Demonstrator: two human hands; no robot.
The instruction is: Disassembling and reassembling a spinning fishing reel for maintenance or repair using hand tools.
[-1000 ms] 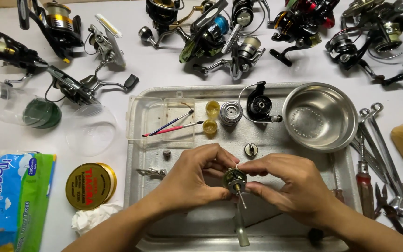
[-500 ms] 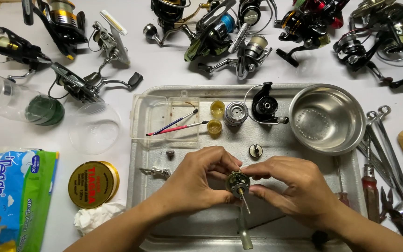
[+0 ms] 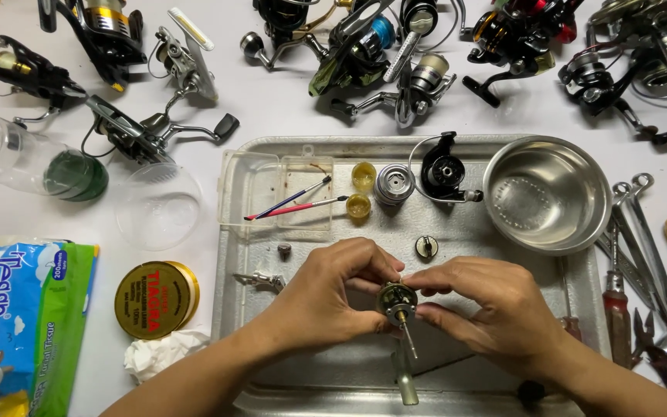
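Both my hands meet over a metal tray. My left hand and my right hand together pinch a small round reel part with a thin shaft sticking down toward me. Behind my hands on the tray lie a silver spool, a black reel rotor with wire bail, two small yellow caps, a round knob and a clear plastic box with two thin brushes.
A steel bowl sits at the tray's right end. Wrenches, pliers and a screwdriver lie to the right. Several fishing reels crowd the far table. On the left are a tissue pack, a yellow line spool and a clear bottle.
My hands have stayed together on the reel part, with only slight finger shifts; the camera view has drifted a little.
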